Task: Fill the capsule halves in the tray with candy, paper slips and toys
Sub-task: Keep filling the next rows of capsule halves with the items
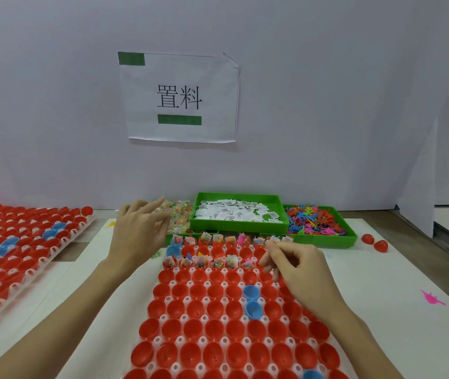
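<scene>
A white tray (174,368) of red capsule halves (219,332) fills the lower centre of the frame, with a few blue halves (251,292) scattered among the red. The two rows nearest the top of the tray are partly filled: candy packets, slips and small toys stick up out of the filled halves (219,263), while every row below them shows bare red cups. The left hand (138,231) reaches toward the middle of the frame with its fingers spread loosely, just touching the near edge of the heap of clear candy packets (178,217); it is blurred, and whether it grips a packet cannot be told. The right hand (297,265) hovers over the right end of the second row, thumb and forefinger pinched together on something small that cannot be made out. Behind the tray, right of the candy, a green bin (241,227) holds white paper slips (234,212), and further right a second green bin (350,236) holds a jumble of colourful plastic toys (313,221). A second tray of red halves (23,250) lies at the left edge. One pink toy (432,298) lies loose on the white table (382,274) at lower right, and two red closed capsules (375,242) sit at the right. A paper sign (181,98) hangs on the wall above
</scene>
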`<state>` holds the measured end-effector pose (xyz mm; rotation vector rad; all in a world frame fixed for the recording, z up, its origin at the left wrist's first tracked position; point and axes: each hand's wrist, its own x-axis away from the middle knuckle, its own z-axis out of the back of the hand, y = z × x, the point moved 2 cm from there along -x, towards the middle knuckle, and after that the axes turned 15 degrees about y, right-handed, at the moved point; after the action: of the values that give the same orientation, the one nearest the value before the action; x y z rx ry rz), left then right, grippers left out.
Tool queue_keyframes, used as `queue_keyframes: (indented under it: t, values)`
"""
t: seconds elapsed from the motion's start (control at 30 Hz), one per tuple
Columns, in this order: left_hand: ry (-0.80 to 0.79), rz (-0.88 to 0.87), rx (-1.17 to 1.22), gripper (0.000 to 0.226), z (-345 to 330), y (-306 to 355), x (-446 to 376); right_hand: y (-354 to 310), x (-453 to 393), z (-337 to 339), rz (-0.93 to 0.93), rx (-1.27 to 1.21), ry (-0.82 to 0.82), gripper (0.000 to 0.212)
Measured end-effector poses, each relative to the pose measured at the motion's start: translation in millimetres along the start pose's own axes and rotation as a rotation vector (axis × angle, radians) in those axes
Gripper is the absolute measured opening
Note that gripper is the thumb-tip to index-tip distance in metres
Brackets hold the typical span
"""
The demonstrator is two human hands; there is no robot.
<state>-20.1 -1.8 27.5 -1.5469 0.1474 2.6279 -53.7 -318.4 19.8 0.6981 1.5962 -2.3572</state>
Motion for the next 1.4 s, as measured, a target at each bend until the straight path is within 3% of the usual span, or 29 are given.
queue_keyframes:
  t: [0.07, 0.17, 0.3, 0.37, 0.47, 0.63, 0.7, 0.87, 0.97, 1.1, 1.2, 1.4]
  values:
    - [0.031, 0.187, 0.277, 0.01, 17, 10, 7, 1, -1, 1, -0.003, 0.003, 0.004, 0.037]
    - [-0.095, 0.437, 0.652, 0.011, 44, 33, 26, 0, 0, 1, -0.002, -0.001, -0.002, 0.036]
    - [-0.204, 0.522, 0.798, 0.016, 67, 67, 47, -11, 5, -2, 0.006, -0.022, -0.124, 0.018]
    - [-0.235, 0.497, 0.806, 0.016, 70, 78, 51, -20, 11, -7, 0.008, -0.112, -0.238, 0.013]
    - [-0.27, 0.384, 0.814, 0.016, 74, 89, 53, -32, 22, -16, 0.046, -0.161, -0.338, 0.025]
    - [-0.199, 0.263, 0.83, 0.005, 85, 99, 59, -39, 32, -24, 0.082, -0.211, -0.242, 0.015]
    - [-0.176, 0.254, 0.854, 0.012, 85, 101, 61, -40, 34, -25, 0.056, -0.243, -0.257, 0.015]
    - [-0.147, 0.199, 0.817, 0.003, 81, 93, 68, -41, 23, -25, 0.038, -0.202, -0.338, 0.011]
    - [-0.099, 0.11, 0.743, 0.002, 78, 84, 71, -28, -12, -25, 0.074, -0.027, -0.173, 0.017]
    - [-0.019, -0.049, 0.638, 0.021, 75, 75, 71, -7, -81, -31, 0.145, 0.341, -0.025, 0.023]
    - [0.035, -0.102, 0.604, 0.025, 75, 70, 70, 15, -122, -43, 0.145, 0.58, -0.156, 0.026]
    - [0.067, -0.171, 0.541, 0.024, 79, 68, 69, 36, -152, -62, 0.024, 0.695, -0.345, 0.02]
